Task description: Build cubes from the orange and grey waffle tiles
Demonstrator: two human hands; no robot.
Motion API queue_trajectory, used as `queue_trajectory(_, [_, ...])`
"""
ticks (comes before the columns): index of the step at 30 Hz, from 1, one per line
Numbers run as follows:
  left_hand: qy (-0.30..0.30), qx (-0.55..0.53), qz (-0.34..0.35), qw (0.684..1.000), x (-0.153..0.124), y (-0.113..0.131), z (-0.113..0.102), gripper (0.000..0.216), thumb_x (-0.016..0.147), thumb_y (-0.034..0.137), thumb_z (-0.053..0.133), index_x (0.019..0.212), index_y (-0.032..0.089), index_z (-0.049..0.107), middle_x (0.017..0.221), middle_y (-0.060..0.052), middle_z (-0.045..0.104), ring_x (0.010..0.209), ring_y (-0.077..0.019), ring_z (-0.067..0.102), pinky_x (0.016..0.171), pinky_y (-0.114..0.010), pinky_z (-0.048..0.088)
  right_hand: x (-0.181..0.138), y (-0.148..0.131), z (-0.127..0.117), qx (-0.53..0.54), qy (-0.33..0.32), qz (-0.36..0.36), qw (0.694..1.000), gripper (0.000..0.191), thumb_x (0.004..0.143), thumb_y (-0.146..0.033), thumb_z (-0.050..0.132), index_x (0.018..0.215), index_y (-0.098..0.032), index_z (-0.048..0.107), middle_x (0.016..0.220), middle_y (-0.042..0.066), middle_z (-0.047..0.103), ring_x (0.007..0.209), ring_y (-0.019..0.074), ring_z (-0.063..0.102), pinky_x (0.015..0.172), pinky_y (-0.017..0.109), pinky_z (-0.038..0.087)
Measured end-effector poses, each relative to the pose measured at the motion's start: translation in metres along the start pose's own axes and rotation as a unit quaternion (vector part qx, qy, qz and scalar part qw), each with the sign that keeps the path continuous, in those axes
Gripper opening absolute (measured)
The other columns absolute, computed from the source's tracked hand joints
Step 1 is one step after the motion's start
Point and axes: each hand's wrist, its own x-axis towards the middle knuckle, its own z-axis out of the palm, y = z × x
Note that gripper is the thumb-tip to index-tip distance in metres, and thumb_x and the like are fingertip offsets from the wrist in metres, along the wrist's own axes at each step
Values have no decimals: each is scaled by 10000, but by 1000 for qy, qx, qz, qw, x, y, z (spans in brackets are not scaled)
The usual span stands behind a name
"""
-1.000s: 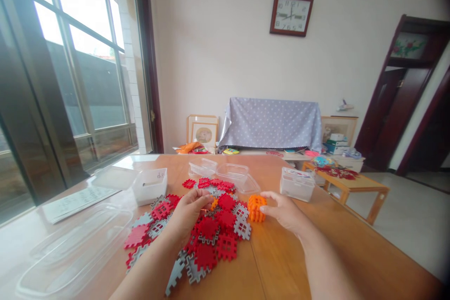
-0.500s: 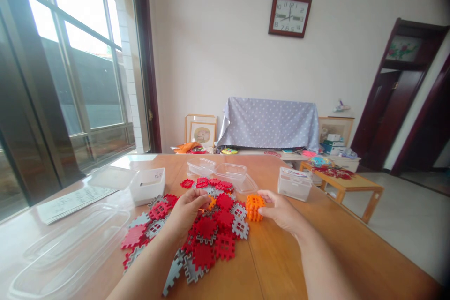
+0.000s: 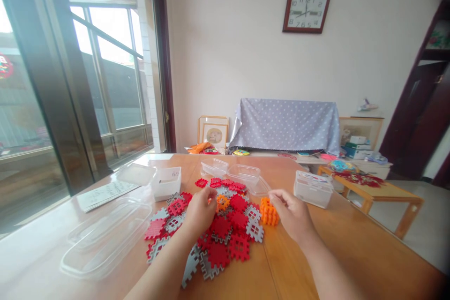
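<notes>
Both hands (image 3: 201, 210) (image 3: 294, 216) curl their fingers (image 3: 213, 193) narrowly beside orange pieces (image 3: 269, 213), grip unclear.

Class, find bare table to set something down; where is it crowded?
Bare tabletop lies between the red and grey pieces and the right forearm, nearer than the orange stack. Another patch lies right of that forearm, nearer than the clear box. Crowded: the heaped middle and the left, under clear plastic ware.

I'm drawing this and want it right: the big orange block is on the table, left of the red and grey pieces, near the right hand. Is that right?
Not quite: the big orange block is to the right of the red and grey pieces, as the head view shows. It is on the table, near the right hand.
</notes>
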Motion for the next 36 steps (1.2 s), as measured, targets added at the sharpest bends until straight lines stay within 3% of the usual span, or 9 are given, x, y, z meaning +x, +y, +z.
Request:
queue_trajectory(5, [-69,206,31,976,-10,4,-1,440,772,301,593,1210,264,616,1301,-121,633,1202,-375,525,966,-493,353,-18,-21,22,-5,-67,-45,997,338,959,-478,500,852,-215,683,664,-15,621,620,147,551,612,242,433])
queue_trajectory(12, [-66,236,3,970,-8,4,-10,246,770,321,602,997,248,660,1062,-110,699,1055,-354,581,911,-477,360,-20,-18,28,-1,-80,-44,996,355,959,-485,491,823,-213,674,664,-11,637,624,157,573,615,245,451])
queue_trajectory(15, [-9,124,-14,992,-7,15,-14,283,768,369,641,1015,234,663,1032,-98,695,1046,-328,579,910,-434,376,-20,-21,27,9,-81,-41,996,361,961,-490,487,828,-209,670,687,-1,649,650,165,586,624,249,461])
queue_trajectory(18, [-35,-158,-64,985,-10,33,-15,302,822,463,618,977,205,637,928,-63,679,913,-238,620,797,-328,432,-21,-26,27,16,-86,-41,995,346,965,-480,488,862,-214,684,703,4,649,669,171,590,639,259,467])
queue_trajectory(21, [-122,-448,-156,872,-16,50,-10,278,862,463,578,916,192,601,874,-43,672,815,-187,655,712,-279,461,-24,-30,31,30,-94,-36,994,298,954,-458,520,1006,-226,699,750,8,672,687,175,605,667,272,490])
queue_trajectory(23, [-164,-541,-212,797,-21,58,-7,245,857,407,596,945,180,608,895,-56,693,811,-182,679,727,-277,488,-26,-31,36,45,-104,-31,993,313,943,-445,546,1138,-238,677,777,6,680,698,175,621,685,280,508])
queue_trajectory(25, [-199,-579,-238,754,-24,64,-4,218,847,354,618,963,169,623,927,-74,717,835,-187,698,771,-285,510,-28,-33,40,62,-117,-30,991,360,936,-440,566,1230,-246,639,796,3,679,708,172,632,703,285,523])
queue_trajectory(28, [-228,-595,-230,735,-28,67,-1,169,854,331,624,902,169,627,940,-90,738,877,-198,712,833,-308,530,-29,-35,42,75,-120,-34,989,388,928,-431,589,1268,-246,611,812,2,675,717,166,637,725,291,532])
queue_trajectory(36, [-212,-550,-226,776,-29,63,5,183,805,261,656,965,173,644,936,-103,748,796,-176,719,757,-278,548,-27,-31,41,53,-115,-35,991,408,894,-362,625,1283,-247,586,813,-2,683,708,170,636,724,308,535])
